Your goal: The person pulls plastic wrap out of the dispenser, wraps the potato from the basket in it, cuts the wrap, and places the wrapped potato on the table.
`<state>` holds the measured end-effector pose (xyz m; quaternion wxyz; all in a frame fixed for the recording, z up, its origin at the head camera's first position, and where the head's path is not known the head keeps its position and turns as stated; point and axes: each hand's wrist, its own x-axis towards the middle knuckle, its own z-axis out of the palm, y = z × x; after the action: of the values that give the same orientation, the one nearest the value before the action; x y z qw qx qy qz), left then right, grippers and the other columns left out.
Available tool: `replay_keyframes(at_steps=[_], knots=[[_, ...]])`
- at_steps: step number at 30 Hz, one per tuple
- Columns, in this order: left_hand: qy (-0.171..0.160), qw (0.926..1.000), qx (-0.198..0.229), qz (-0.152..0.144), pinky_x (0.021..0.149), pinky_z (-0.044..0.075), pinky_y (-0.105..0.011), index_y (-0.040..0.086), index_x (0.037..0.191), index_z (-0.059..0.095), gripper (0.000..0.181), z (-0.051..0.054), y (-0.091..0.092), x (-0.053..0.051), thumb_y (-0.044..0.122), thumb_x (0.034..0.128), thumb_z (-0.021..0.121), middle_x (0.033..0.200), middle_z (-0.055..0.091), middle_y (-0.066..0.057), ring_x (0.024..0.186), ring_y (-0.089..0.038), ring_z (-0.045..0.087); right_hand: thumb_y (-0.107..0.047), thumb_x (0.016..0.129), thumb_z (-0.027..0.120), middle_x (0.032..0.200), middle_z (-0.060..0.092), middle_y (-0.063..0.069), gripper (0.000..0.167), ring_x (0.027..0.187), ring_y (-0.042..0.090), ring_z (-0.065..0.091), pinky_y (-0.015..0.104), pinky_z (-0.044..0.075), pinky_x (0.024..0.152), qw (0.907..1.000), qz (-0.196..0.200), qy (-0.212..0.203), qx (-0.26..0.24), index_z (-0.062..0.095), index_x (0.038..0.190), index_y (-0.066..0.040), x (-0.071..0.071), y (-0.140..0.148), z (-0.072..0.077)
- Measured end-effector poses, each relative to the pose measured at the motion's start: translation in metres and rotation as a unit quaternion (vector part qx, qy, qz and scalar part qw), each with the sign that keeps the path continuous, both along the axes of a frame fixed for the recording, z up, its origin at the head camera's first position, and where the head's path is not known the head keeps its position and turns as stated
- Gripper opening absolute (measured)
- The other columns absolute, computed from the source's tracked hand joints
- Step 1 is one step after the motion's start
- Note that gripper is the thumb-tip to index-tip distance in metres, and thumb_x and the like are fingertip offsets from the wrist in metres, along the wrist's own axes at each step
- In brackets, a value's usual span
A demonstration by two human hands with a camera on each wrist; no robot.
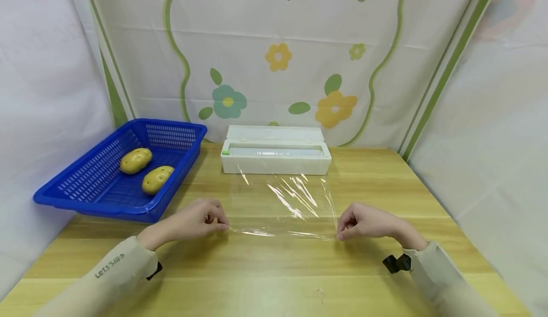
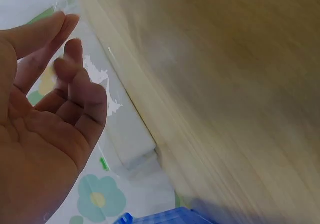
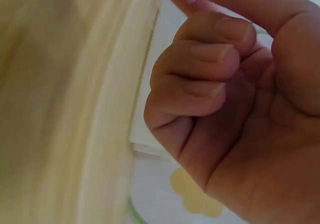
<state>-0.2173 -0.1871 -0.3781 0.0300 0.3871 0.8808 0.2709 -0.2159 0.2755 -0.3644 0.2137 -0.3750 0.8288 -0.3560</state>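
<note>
A sheet of clear plastic film [image 1: 282,207] stretches from the white box [image 1: 276,166] toward the front of the table. At its near left corner the left hand [image 1: 199,219] pinches the film between thumb and index finger. The right hand [image 1: 368,222] pinches the near right corner the same way. In the left wrist view, the left hand [image 2: 55,94] has thumb and index tips together, other fingers curled. The right wrist view has the right hand [image 3: 215,84] with three fingers folded toward the palm; its pinching tips are partly cut off by the top edge.
At the left stands a blue plastic basket [image 1: 99,208] with two potatoes [image 1: 135,160] inside. The white box stands at the back of the wooden table [image 1: 265,279], its lid raised, a roll [image 1: 276,151] within. Flower-patterned cloth [image 1: 257,32] hangs behind and along both sides.
</note>
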Motion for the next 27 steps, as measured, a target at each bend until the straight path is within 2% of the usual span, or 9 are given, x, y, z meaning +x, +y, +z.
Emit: replay_keyframes(at_steps=[6,12,13,15,18,20,22,25,27], knots=[[-0.012,0.9999,-0.004,-0.007,0.057,0.044,-0.024,0.020,0.090,0.080,0.005,-0.006,-0.002,0.000,0.022,0.0885,0.076,0.078,0.056,0.016,0.065,-0.005,0.048,-0.014,0.089,0.074,0.061,0.053,-0.011,0.007,0.053,-0.001,0.037,0.017,0.029,0.048,0.9999,0.003,-0.008,-0.015,0.079,0.084,-0.011,-0.009,0.003,-0.019],[-0.017,0.9996,-0.005,-0.020,0.056,0.044,-0.023,0.018,0.092,0.081,0.007,-0.008,-0.003,0.000,0.021,0.0885,0.076,0.078,0.055,0.016,0.066,-0.003,0.048,-0.017,0.090,0.074,0.063,0.061,-0.012,0.008,0.052,-0.005,0.037,0.014,0.029,0.047,0.9990,0.025,0.035,-0.010,0.080,0.086,-0.015,-0.006,0.004,-0.030],[-0.018,0.9996,-0.004,-0.022,0.056,0.044,-0.023,0.017,0.093,0.081,0.007,-0.008,-0.003,0.001,0.021,0.0883,0.076,0.077,0.055,0.016,0.065,-0.003,0.048,-0.018,0.090,0.073,0.061,0.060,-0.013,0.009,0.051,-0.005,0.034,0.015,0.027,0.045,0.9987,0.028,0.041,-0.012,0.080,0.085,-0.015,-0.005,0.004,-0.030],[-0.018,0.9995,-0.006,-0.026,0.054,0.043,-0.023,0.017,0.092,0.081,0.007,-0.008,-0.003,0.001,0.021,0.0881,0.076,0.075,0.053,0.015,0.064,-0.003,0.046,-0.020,0.092,0.073,0.056,0.051,-0.016,0.020,0.049,-0.006,0.027,0.016,0.023,0.043,0.9983,0.032,0.044,-0.018,0.077,0.073,-0.014,-0.003,0.003,-0.031],[-0.026,0.9993,-0.014,-0.025,0.053,0.041,-0.022,0.019,0.090,0.081,0.009,-0.009,-0.003,0.002,0.025,0.0894,0.075,0.073,0.052,0.015,0.063,-0.003,0.045,-0.022,0.093,0.071,0.052,0.033,-0.017,0.038,0.048,-0.004,0.018,0.020,0.016,0.041,0.9985,0.029,0.038,-0.028,0.066,0.058,-0.011,-0.001,0.002,-0.031],[-0.030,0.9991,-0.018,-0.026,0.053,0.039,-0.022,0.021,0.080,0.080,0.016,-0.010,-0.003,0.002,0.030,0.0918,0.072,0.071,0.049,0.014,0.062,-0.003,0.044,-0.023,0.093,0.070,0.053,0.023,-0.015,0.047,0.048,-0.003,0.015,0.022,0.013,0.041,0.9990,0.018,0.031,-0.028,0.054,0.051,-0.009,-0.001,0.001,-0.032],[-0.036,0.9989,-0.019,-0.024,0.054,0.038,-0.022,0.022,0.069,0.075,0.028,-0.012,-0.003,0.002,0.033,0.0942,0.069,0.069,0.047,0.014,0.063,-0.004,0.043,-0.023,0.093,0.071,0.052,0.023,-0.016,0.050,0.048,-0.003,0.015,0.022,0.013,0.041,0.9992,0.003,0.030,-0.025,0.051,0.050,-0.010,-0.001,0.000,-0.033],[-0.041,0.9987,-0.020,-0.023,0.055,0.035,-0.022,0.021,0.056,0.061,0.042,-0.014,-0.002,0.002,0.033,0.0960,0.066,0.066,0.043,0.014,0.062,-0.004,0.040,-0.025,0.091,0.074,0.049,0.025,-0.017,0.050,0.046,-0.003,0.016,0.020,0.014,0.042,0.9991,-0.022,0.034,-0.008,0.053,0.048,-0.009,-0.001,-0.002,-0.035],[-0.047,0.9985,-0.022,-0.019,0.055,0.035,-0.022,0.020,0.054,0.058,0.044,-0.014,-0.002,0.003,0.033,0.0958,0.066,0.065,0.043,0.014,0.062,-0.004,0.040,-0.026,0.088,0.076,0.045,0.032,-0.017,0.044,0.045,-0.004,0.017,0.019,0.015,0.042,0.9983,-0.040,0.042,0.005,0.061,0.049,-0.012,0.000,-0.004,-0.034]])
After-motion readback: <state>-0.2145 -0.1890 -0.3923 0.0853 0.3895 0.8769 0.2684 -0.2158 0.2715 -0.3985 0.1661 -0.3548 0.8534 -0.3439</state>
